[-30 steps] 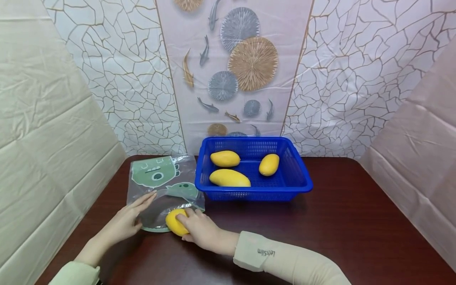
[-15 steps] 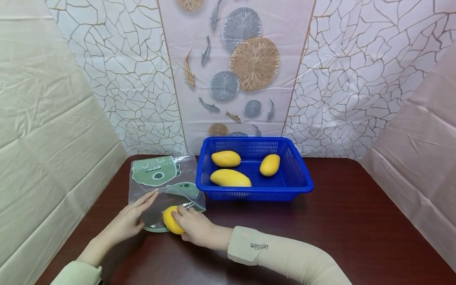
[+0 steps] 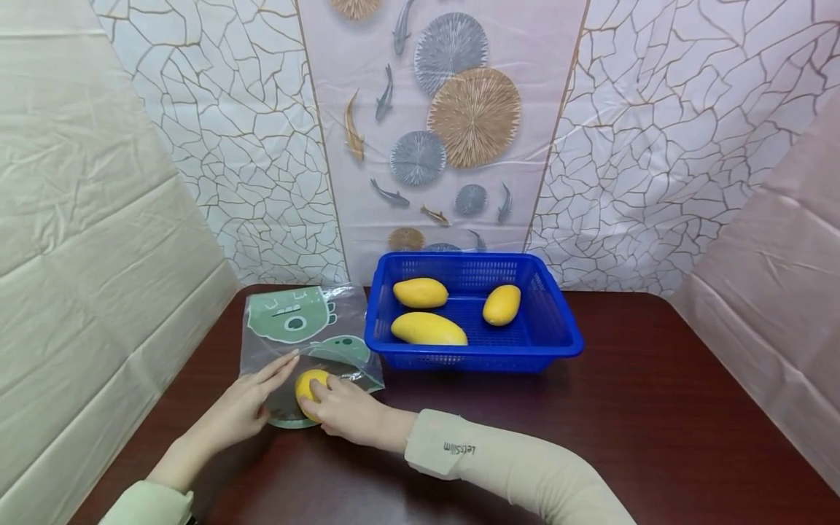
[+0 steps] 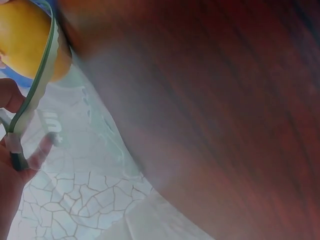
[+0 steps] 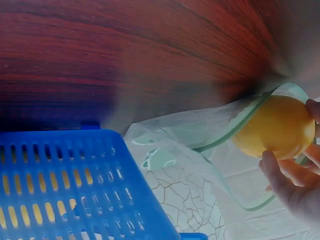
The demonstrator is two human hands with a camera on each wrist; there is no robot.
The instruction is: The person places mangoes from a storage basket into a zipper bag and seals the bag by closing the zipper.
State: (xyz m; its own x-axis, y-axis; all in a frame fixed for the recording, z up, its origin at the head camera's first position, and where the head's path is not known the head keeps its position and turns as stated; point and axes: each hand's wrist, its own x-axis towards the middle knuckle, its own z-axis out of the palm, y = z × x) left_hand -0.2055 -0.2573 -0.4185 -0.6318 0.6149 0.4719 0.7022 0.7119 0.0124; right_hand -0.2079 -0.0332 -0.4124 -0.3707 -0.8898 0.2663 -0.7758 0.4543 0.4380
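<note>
Plainly yellow mango (image 5: pixel 275 125), smooth (faintly glossy), rounded

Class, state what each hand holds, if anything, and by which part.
Right hand: a mango, gripped round its right side in the head view. Left hand: touches the mouth edge of the plastic bag; whether it pinches cannot be told.

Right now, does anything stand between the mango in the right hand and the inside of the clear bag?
Nothing visible does: the mango, held by the right hand, is at the open mouth of the clear bag; the left hand is to one side.
</note>
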